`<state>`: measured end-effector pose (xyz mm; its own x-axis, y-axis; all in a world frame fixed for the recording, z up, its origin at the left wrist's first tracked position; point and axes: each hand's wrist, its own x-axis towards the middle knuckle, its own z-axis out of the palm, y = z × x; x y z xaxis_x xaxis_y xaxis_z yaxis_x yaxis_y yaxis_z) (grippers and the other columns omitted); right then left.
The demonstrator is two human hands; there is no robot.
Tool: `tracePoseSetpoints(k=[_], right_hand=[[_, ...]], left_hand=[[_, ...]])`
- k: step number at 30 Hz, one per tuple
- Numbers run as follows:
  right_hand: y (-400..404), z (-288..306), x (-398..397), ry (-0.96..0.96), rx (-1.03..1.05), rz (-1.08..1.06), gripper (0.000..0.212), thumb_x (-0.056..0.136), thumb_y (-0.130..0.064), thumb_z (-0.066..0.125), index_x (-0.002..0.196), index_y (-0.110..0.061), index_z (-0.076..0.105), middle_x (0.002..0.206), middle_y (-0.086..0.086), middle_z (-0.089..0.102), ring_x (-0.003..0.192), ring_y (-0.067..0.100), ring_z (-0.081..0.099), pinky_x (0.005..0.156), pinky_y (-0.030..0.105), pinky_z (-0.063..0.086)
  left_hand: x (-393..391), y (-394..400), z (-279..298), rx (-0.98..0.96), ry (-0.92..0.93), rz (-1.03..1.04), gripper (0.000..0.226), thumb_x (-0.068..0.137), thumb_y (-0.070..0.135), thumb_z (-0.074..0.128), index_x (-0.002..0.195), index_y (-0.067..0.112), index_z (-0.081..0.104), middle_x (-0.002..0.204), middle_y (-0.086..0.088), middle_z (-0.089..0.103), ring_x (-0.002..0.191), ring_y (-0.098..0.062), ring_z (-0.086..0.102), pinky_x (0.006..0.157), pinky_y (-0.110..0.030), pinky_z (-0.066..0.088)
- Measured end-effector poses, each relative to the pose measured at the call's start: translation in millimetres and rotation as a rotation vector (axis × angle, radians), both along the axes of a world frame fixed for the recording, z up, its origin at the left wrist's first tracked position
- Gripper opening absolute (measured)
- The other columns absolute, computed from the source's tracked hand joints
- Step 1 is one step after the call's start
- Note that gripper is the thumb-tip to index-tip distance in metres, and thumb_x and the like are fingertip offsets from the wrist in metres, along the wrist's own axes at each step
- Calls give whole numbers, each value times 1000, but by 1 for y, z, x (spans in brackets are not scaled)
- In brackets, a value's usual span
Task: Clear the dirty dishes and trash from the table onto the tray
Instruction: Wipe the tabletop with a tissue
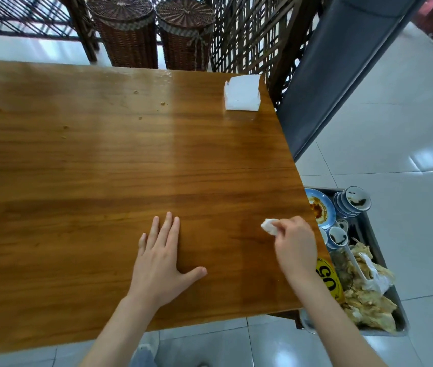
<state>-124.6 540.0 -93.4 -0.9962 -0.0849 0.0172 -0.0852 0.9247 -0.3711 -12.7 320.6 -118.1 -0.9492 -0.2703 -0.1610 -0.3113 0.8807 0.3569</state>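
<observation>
My left hand (161, 256) lies flat, fingers straight, on the table (77, 168). My right hand (293, 241) pinches a crumpled white napkin (269, 225) near the table's right edge. Beside it, the tray (369, 229) holds stained blue-and-white dishes (353, 202) and what looks like food scraps (366, 300).

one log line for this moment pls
left hand flat on table | right hand pinches tissue wad | tray holds dishes
</observation>
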Motion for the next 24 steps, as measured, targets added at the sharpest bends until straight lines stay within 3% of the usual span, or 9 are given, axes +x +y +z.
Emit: tracePoseSetpoints(k=[3,6,9,17,24], right_hand=[[11,-4,5,-20,89,-70,24,92,-10,51,109,-10,69,102,10,62,93,19,52,67,20,37],[1,-5,11,-21,16,-185,22,92,-18,52,95,-10,72,91,12,65,83,23,59,62,26,45],[-9,-5,9,-29,44,-279,27,92,-18,51,82,-2,71,82,14,65,81,29,61,59,28,41],[-54,0,41,-26,-62,-391,16,91,-11,57,103,-4,66,103,14,67,92,26,63,72,30,50],[-151,-12,104,-56,-132,-310,23,91,-15,58,113,-11,66,108,5,67,98,15,62,66,13,39]], left_hand=[[11,-16,-1,-26,-2,13,119,51,93,18,147,29,-12,154,9,-17,136,-10,-26,111,-38,-7],[22,-32,-3,-31,-9,15,121,51,93,21,148,28,-7,157,7,-10,136,-9,-24,111,-39,-7],[31,-45,-4,-14,3,2,120,52,93,25,149,28,-2,157,7,-4,137,-9,-21,111,-39,-7],[53,-87,1,-12,42,-62,118,53,91,29,149,27,5,158,6,2,139,-11,-16,112,-40,-5],[93,-134,0,19,45,-91,116,54,87,34,149,25,11,157,4,5,140,-12,-13,113,-42,-3]])
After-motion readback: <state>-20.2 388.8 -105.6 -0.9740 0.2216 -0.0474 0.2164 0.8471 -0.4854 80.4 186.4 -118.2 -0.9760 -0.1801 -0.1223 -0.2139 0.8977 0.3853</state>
